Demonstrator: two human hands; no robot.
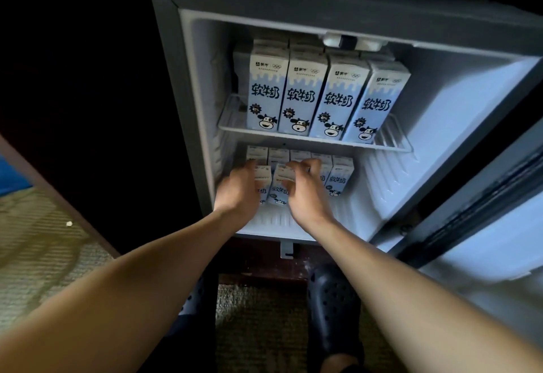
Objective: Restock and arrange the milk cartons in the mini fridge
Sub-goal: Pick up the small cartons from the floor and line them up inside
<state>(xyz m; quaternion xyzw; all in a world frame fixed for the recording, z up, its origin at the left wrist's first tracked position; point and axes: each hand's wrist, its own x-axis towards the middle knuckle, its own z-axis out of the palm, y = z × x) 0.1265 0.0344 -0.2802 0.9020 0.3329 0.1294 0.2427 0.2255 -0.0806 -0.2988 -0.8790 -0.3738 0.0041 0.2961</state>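
On the lower floor of the open mini fridge, both hands gripped milk cartons in the front row. The left hand curled over the leftmost carton, and the right hand pinched the neighbouring carton, with more ranked behind. Four cartons stood upright along the wire shelf above.

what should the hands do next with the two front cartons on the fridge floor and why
Probably slide both cartons back against the rear row. The left hand grips the left carton and the right hand grips the second carton. Both cartons stand forward of that row, out of line with it.
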